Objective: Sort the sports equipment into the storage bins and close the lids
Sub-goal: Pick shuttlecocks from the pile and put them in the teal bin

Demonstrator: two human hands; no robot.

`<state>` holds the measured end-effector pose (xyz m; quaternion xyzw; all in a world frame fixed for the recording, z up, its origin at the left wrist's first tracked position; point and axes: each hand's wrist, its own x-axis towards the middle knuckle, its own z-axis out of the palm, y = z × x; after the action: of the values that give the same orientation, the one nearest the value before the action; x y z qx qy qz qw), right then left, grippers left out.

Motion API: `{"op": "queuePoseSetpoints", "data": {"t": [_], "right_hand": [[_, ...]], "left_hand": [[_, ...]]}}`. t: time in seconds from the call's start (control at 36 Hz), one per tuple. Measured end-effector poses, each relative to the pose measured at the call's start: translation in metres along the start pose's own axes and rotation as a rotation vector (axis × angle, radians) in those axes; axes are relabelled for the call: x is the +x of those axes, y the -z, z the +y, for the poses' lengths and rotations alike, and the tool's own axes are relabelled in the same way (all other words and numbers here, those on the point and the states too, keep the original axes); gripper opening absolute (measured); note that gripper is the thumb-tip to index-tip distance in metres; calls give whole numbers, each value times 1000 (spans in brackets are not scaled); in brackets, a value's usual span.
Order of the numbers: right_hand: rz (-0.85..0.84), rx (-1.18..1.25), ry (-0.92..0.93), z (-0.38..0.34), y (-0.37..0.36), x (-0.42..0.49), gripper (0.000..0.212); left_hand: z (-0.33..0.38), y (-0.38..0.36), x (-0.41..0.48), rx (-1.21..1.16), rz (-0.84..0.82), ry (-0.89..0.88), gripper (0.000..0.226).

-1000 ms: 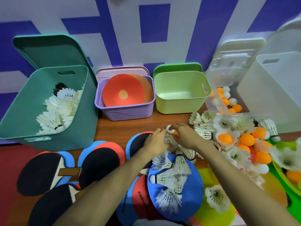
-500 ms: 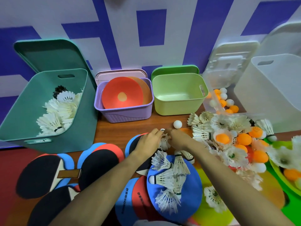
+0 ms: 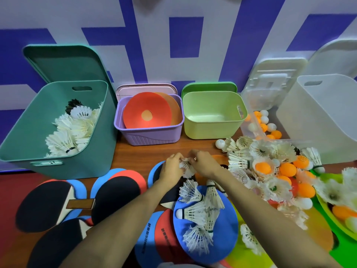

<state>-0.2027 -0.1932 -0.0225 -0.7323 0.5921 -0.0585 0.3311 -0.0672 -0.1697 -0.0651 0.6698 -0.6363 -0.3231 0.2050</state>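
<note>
My left hand (image 3: 172,167) and my right hand (image 3: 204,163) meet at the table's middle, both gripping a white shuttlecock (image 3: 187,168) between them. Below them several shuttlecocks (image 3: 201,211) lie on a blue disc (image 3: 226,233). A mixed heap of shuttlecocks and orange balls (image 3: 270,171) spreads to the right. The teal bin (image 3: 23,136) at the left holds several shuttlecocks, the purple bin (image 3: 150,136) holds orange discs, the green bin (image 3: 212,130) looks empty, and a clear bin (image 3: 249,124) holds ping-pong balls.
A loose white ball (image 3: 220,143) lies in front of the green bin. Table-tennis paddles (image 3: 44,204) cover the near left of the table. A large white bin (image 3: 320,120) stands at the right. Open lids lean against the wall behind the bins.
The white ball has left my hands and rolled off to the right, near the heap. Both hands have closed together on a shuttlecock.
</note>
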Motion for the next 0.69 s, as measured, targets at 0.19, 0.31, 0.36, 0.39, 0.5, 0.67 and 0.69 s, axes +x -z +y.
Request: {"op": "queuePoseSetpoints", "data": {"t": [0.19,0.31,0.36,0.39,0.5,0.67,0.69], "right_hand": [[-53,-75,25,6,-2,10,38],[-226,-176,41,6,-5,14,54],[-212,-206,47,3,-8,18,55],[-200,-229,55,1,-10,20,53],[-85,-340,92,-10,-14,26,40],[127,-494,158,-38,-5,25,27],[155,-493,181,-45,-1,24,27]], "left_hand": [[-11,14,4,-156,111,118,26],[-16,25,3,-144,110,122,26],[-15,31,0,-132,123,99,27],[-15,35,-2,-116,140,72,27],[-14,60,-15,-63,269,-30,23],[-19,100,-35,-68,471,-117,28],[-20,107,-37,-55,510,-126,27]]}}
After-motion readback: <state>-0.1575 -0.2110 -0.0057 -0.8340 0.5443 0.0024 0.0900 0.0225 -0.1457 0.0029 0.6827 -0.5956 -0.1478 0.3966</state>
